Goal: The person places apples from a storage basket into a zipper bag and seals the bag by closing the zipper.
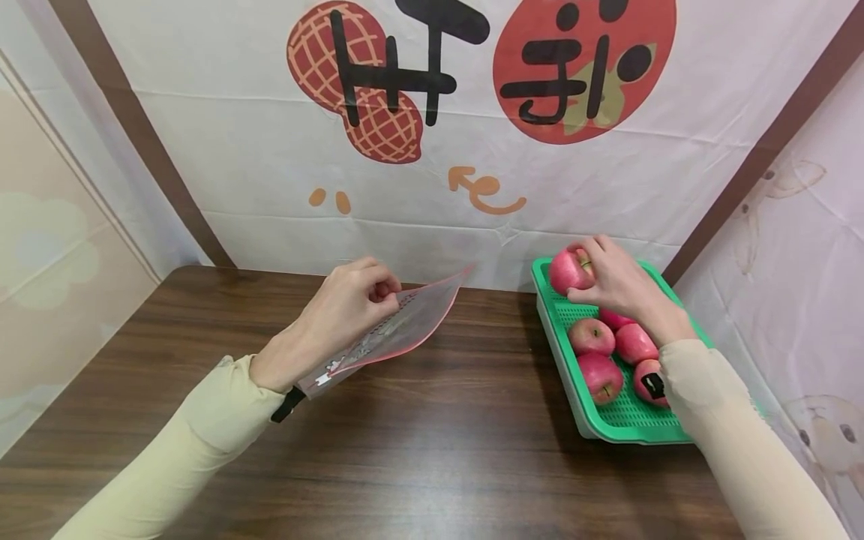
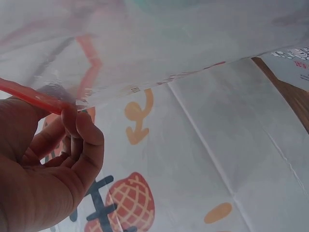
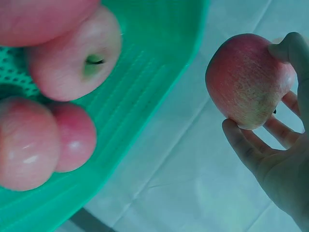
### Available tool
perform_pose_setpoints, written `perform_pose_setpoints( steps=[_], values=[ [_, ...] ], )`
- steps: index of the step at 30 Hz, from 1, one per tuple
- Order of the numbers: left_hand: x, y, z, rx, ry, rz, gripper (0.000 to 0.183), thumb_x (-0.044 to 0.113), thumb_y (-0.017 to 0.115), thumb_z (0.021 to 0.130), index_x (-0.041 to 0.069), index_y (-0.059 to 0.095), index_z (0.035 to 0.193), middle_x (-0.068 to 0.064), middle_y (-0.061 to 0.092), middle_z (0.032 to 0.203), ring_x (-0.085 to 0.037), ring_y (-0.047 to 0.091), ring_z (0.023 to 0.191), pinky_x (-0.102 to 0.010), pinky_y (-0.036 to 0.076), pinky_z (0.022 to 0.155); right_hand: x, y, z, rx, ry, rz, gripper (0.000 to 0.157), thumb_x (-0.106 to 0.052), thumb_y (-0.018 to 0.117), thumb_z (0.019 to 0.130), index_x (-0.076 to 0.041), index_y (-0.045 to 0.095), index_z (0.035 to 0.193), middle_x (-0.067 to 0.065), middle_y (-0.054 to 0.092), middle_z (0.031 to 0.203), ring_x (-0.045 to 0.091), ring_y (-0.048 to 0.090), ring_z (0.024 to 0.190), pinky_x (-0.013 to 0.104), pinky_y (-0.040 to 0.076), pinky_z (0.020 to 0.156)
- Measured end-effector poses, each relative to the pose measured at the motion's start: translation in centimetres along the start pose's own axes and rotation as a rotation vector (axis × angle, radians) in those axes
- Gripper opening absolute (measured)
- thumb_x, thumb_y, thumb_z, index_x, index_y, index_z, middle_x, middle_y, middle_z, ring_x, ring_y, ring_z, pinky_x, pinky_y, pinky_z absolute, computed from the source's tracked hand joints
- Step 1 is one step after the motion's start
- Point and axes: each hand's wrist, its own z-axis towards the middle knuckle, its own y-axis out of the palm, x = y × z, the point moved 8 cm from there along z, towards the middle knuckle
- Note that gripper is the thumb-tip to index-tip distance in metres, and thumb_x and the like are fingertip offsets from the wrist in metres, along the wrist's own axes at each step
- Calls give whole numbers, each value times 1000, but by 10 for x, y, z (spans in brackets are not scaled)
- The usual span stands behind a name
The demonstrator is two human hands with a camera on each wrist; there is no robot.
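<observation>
My left hand [image 1: 331, 319] pinches the red-edged rim of a see-through plastic bag [image 1: 425, 319] above the table. In the left wrist view, thumb and fingertips meet on the red strip [image 2: 34, 99], and the clear film spreads out beyond them. Part of the bag lies hidden behind the left hand and wrist. My right hand [image 1: 624, 281] grips a red apple [image 1: 565, 271] over the far end of a green basket [image 1: 631, 433]. The right wrist view shows thumb and fingers around this apple [image 3: 246, 79], apart from the others. Several more apples [image 1: 591, 337] sit in the basket.
A brown wood-grain table [image 1: 405, 450] runs beneath both hands. Behind it hangs a white printed cloth [image 1: 256, 165], close to the table's back edge. Another cloth [image 1: 810, 300] hangs on the right, beside the basket.
</observation>
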Motion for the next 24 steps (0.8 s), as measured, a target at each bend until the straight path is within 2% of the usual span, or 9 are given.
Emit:
perform_pose_setpoints(
  steps=[5,15,24],
  values=[
    [0,0,0,-4,-2,-1,11,3,64,80,6,73,85,-2,65,84,-14,57,72,-28,48,65,-31,-8,5,22,-59,-15,74,-25,85,71,-8,49,133,16,51,125,31,51,108,51,52,85],
    [-2,0,0,-3,-16,11,10,4,64,82,6,74,85,-3,66,85,-15,58,72,-28,48,65,-102,-28,3,122,-279,-26,75,-28,87,68,-10,52,132,12,51,130,27,51,115,48,51,92],
    [-3,-1,1,-4,-24,16,10,4,65,82,6,74,85,-4,66,85,-15,57,72,-28,48,65,-139,-37,0,165,-369,-32,75,-27,88,66,-13,53,132,8,51,131,23,49,119,44,55,87]
  ],
)
